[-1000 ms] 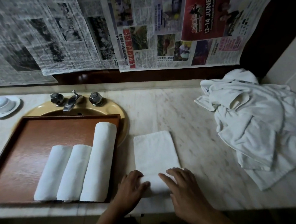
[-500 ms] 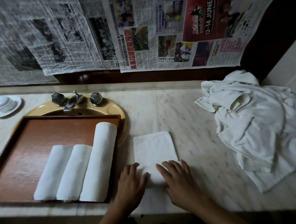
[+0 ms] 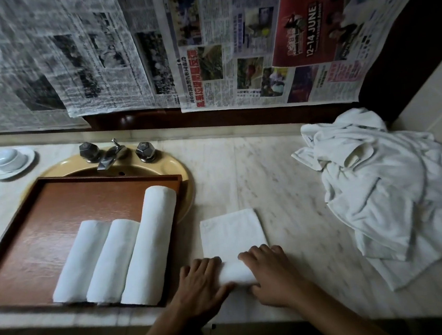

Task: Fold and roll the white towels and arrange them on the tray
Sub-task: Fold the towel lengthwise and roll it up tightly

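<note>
A folded white towel [image 3: 232, 233] lies on the marble counter to the right of the tray, its near end rolled into a thick roll. My left hand [image 3: 199, 287] grips the roll's left end and my right hand [image 3: 275, 276] grips its right end, fingers curled over the top. The brown wooden tray [image 3: 63, 208] lies across the sink and holds three rolled white towels side by side: two short ones [image 3: 81, 259] [image 3: 113, 260] and a longer one [image 3: 151, 243] at the right.
A heap of loose white towels [image 3: 385, 185] fills the counter's right end against the tiled wall. Behind the tray are the yellow sink rim [image 3: 183, 171] and chrome tap [image 3: 109, 157]. A white cup on a saucer [image 3: 9, 159] stands far left. Newspapers cover the wall.
Both hands have rolled the towel's near end further away from me. The roll is thicker and the flat part beyond it is shorter.
</note>
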A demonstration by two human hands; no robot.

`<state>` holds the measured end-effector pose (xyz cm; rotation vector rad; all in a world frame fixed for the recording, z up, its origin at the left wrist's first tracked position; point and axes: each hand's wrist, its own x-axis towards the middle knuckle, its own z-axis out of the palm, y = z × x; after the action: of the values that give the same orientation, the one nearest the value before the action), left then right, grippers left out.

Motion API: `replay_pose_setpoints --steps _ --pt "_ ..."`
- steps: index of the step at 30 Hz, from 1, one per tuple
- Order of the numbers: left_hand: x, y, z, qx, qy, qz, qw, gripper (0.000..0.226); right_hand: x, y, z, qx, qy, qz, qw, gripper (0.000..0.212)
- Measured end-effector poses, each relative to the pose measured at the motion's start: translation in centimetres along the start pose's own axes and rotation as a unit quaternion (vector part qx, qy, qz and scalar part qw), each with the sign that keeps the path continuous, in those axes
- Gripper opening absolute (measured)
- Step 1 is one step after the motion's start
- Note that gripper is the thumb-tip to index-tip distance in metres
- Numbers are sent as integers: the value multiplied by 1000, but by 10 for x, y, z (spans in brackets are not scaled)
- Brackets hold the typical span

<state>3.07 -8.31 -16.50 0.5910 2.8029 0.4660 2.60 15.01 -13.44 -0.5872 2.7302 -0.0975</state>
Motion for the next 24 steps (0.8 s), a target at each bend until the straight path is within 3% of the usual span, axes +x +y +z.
replay_pose_setpoints --steps 8,11,14,16,20,24 --pt "3 5 4 -86 -29 -91 992 91 -4 -1 -3 44 -38 17 998 79" --pt "10 3 2 -113 -36 -111 987 97 -14 -11 -2 28 45 16 998 72" --pt "17 5 -5 -147 -63 -128 979 80 -27 -24 11 46 152 28 987 68" --pt "20 3 -8 -179 -62 -135 973 71 -33 -31 21 48 176 24 983 63" --pt "24 1 -8 -217 -30 -149 964 53 -34 -31 32 8 135 33 990 73" --pt "28 4 -6 -200 -8 -163 966 63 -22 -25 25 -5 85 46 995 99"
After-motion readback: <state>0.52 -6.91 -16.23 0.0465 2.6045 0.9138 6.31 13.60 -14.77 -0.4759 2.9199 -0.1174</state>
